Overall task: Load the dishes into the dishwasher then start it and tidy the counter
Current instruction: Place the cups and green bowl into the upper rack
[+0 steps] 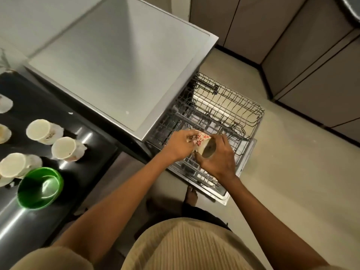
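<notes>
Head view shows both the left hand (180, 146) and right hand (218, 160) wrapped around a flowered cup (202, 145) above the rack (229, 106); a loose hold could drop and crack it.

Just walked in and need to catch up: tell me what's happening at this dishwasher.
A person is loading the dishwasher. Both hands hold one cup with red flowers over the pulled-out wire rack: the left hand grips its patterned side, the right hand holds its rim. The rack looks mostly bare. On the dark counter, several cream cups on saucers and a green bowl wait.
</notes>
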Tool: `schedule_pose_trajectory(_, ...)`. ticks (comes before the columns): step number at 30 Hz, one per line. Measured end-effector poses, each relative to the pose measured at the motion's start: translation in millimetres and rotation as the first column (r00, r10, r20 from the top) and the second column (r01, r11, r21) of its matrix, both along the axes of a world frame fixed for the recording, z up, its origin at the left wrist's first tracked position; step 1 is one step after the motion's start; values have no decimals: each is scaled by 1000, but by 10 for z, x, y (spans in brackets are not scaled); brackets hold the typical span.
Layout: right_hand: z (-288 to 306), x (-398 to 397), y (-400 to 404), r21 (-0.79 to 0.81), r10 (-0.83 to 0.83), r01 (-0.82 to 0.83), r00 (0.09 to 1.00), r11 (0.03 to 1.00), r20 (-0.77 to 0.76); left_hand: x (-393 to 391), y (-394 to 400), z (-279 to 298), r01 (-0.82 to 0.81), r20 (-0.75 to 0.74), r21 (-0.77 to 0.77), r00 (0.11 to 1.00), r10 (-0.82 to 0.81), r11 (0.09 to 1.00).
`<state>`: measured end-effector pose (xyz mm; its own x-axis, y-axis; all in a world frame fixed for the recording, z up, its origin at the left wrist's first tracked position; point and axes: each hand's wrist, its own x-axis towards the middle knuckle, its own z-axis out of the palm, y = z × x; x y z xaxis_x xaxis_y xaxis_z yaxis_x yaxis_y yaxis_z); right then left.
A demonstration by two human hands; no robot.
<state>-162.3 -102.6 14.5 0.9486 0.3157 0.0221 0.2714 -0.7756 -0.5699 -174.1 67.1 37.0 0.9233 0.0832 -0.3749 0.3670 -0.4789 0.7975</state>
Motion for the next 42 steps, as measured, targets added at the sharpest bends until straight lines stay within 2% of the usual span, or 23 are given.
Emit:
schedule_pose_trajectory(5,-285,142,-123,-38,-117,111,955,993,-271,-34,-207,-434,17,-169,53,986,-8,998)
schedule_pose_trajectory(7,-416,203,-161,-42,-132,125,923,991,-362,-80,-267,-617,69,-248,88,968,-45,994)
schedule_pose_trajectory(13,-702,298,-113,-148,-291,252,776,956,-560,-108,-415,-951,235,-406,107,897,-173,966)
schedule_pose_trajectory(17,-869,308,-15,-179,-361,321,706,930,-609,-36,-461,-1134,363,-465,143,846,-261,921)
schedule_pose_trajectory(23,-1081,412,110,-182,-457,456,617,871,-641,31,-427,-1457,424,-468,205,834,-293,882)
schedule_pose_trajectory(29,-1249,413,211,-205,-513,534,527,820,-678,-20,-331,-1693,566,-502,272,773,-388,778)
schedule_pose_trajectory(33,-1402,446,240,-271,-578,590,427,761,-695,-28,-317,-1750,583,-505,283,766,-399,761)
schedule_pose_trajectory(36,-1519,466,230,-315,-607,593,389,741,-693,-40,-328,-1764,628,-527,279,732,-431,727)
schedule_pose_trajectory(42,-1653,514,333,-376,-638,590,331,715,-695,-132,-332,-1846,628,-506,297,742,-440,719)
